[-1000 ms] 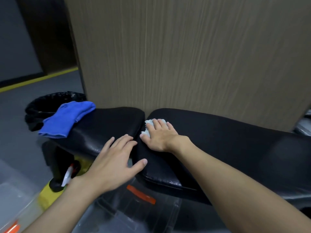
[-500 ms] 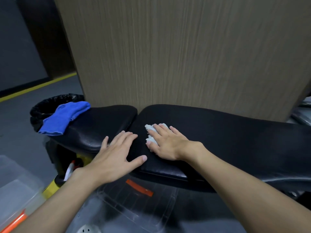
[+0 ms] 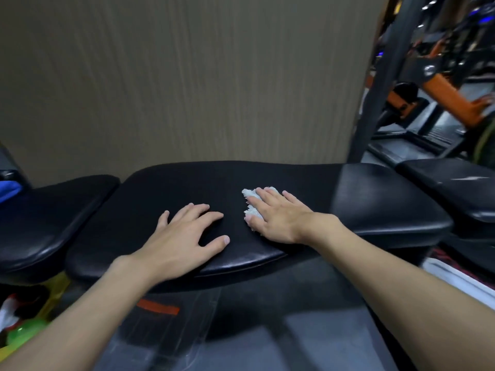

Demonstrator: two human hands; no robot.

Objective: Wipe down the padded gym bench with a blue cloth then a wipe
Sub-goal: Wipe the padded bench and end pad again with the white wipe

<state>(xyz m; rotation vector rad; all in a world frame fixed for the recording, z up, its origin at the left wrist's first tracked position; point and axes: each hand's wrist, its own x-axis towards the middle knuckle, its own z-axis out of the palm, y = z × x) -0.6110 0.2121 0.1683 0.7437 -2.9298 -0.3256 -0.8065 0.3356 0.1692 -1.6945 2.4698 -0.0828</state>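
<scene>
Wipe (image 3: 248, 193) under straight fingers (image 3: 267, 198) of right hand (image 3: 278, 219), pressed on bench (image 3: 171, 188); left hand (image 3: 182, 236) flat, empty.

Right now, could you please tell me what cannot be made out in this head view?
The wipe is mostly hidden under the right hand; only its crumpled white edge shows.
The blue cloth is cut off by the left frame edge; only a corner shows.
The gym machines, upper right, are blurred.
The green object below the bench is blurred and cannot be identified.
</scene>
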